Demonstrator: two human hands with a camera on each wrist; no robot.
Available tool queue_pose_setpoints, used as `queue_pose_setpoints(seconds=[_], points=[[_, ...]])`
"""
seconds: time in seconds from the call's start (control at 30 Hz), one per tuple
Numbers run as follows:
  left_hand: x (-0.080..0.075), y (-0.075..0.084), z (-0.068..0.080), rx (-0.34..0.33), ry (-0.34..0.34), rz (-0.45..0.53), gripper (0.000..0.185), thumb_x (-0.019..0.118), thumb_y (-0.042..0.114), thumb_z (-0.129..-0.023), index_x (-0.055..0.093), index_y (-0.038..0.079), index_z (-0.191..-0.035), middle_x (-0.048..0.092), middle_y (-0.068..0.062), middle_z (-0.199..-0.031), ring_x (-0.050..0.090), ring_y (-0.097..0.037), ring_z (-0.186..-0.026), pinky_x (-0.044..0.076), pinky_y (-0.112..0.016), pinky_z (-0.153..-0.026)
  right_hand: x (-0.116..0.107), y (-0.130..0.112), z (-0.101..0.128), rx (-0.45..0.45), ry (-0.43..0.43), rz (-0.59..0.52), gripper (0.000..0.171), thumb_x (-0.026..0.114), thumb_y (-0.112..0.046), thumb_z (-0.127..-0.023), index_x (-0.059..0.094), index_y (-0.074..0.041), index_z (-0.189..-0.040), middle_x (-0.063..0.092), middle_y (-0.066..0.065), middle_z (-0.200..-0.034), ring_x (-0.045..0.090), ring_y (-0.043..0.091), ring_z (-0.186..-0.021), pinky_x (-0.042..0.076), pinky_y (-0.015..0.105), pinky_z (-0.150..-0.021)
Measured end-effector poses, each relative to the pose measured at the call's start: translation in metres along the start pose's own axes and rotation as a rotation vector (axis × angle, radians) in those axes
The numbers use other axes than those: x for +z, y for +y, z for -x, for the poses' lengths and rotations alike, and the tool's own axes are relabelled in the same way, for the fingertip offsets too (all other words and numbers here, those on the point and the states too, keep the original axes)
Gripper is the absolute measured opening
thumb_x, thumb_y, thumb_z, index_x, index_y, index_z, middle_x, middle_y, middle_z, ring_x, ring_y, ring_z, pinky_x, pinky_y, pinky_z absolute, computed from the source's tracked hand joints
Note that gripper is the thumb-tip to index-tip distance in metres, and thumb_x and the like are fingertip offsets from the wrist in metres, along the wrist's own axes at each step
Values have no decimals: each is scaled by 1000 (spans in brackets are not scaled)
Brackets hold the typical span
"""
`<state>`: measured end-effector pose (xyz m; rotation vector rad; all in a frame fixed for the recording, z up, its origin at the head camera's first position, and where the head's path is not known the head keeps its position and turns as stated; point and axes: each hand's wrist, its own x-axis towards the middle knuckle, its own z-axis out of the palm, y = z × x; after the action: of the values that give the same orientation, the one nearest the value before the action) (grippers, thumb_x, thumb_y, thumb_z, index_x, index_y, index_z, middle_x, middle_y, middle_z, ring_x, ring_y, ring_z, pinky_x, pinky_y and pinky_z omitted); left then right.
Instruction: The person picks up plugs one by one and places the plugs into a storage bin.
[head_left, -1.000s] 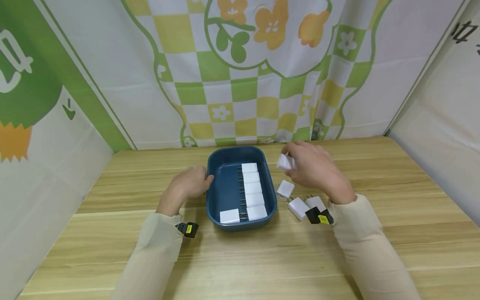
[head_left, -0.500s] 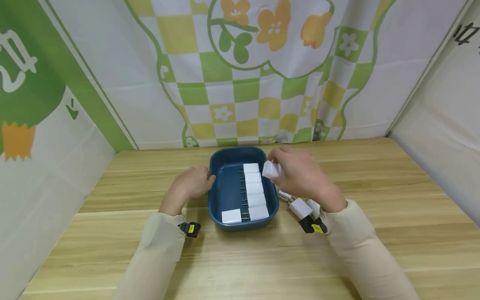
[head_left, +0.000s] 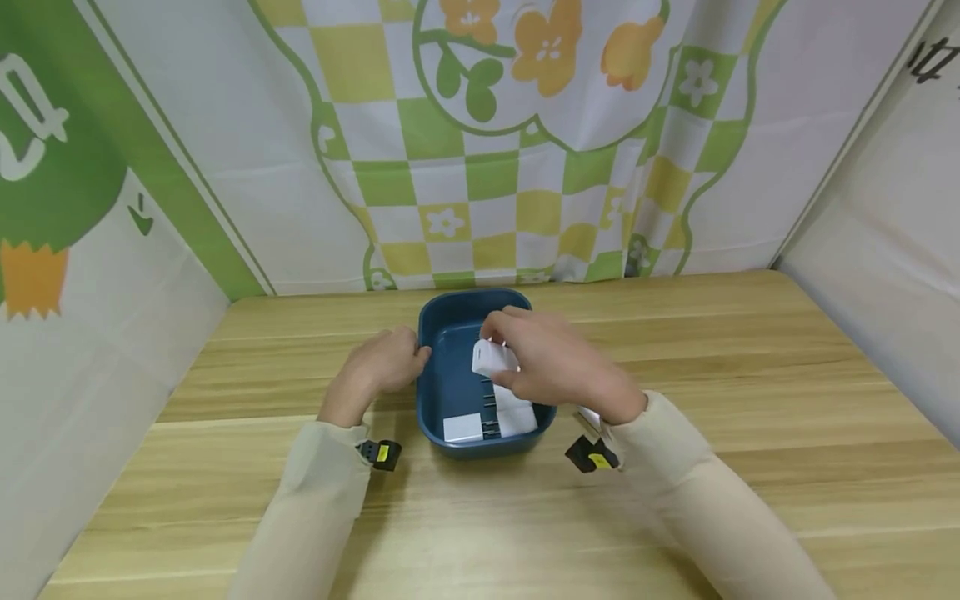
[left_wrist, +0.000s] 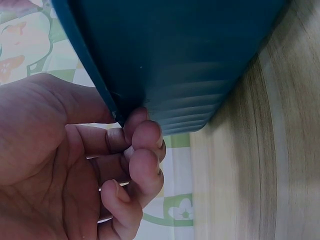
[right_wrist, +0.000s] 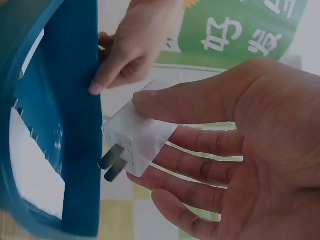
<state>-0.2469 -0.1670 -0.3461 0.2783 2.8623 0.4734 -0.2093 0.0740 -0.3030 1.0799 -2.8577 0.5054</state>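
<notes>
In the head view's centre, the right hand is covering most of the white chargers lined up in the blue tray. At lower right, its sleeve is hiding the loose chargers on the table, leaving only a sliver showing.

L hand fingers curled, gripping, R hand pinching, both forearms extended

Blue plastic tray smooth; white plug matt plastic; table wood-grain.
</notes>
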Motion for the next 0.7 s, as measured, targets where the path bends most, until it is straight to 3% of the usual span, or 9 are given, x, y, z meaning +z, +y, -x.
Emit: queue_pose_setpoints(seconds=[0.3, 0.53, 0.7], points=[[-1, -1, -1, 5, -21, 30, 38, 49, 24, -107, 61, 7, -75, 47, -2, -59, 48, -17, -52, 35, -28, -49, 9, -8, -26, -18, -126, -60, 35, 80, -19, -88, 64, -10, -117, 62, -1, -101, 57, 15, -85, 49, 30, -73], [-2, -2, 0, 19, -14, 2, 39, 49, 23, -106, 58, 8, -71, 45, -1, -59, 46, -16, -52, 34, -28, -49, 19, -12, -44, -30, -199, -38, 38, 84, -21, -85, 65, -10, -117, 64, -1, -99, 59, 14, -84, 50, 30, -74], [-2, -2, -1, 21, -14, 3, 40, 50, 23, -106, 57, 9, -69, 45, -1, -58, 45, -16, -53, 33, -28, -49, 28, -14, -51, -45, -236, -32, 33, 86, -20, -83, 65, -10, -107, 62, -2, -90, 59, 14, -79, 48, 29, -69]])
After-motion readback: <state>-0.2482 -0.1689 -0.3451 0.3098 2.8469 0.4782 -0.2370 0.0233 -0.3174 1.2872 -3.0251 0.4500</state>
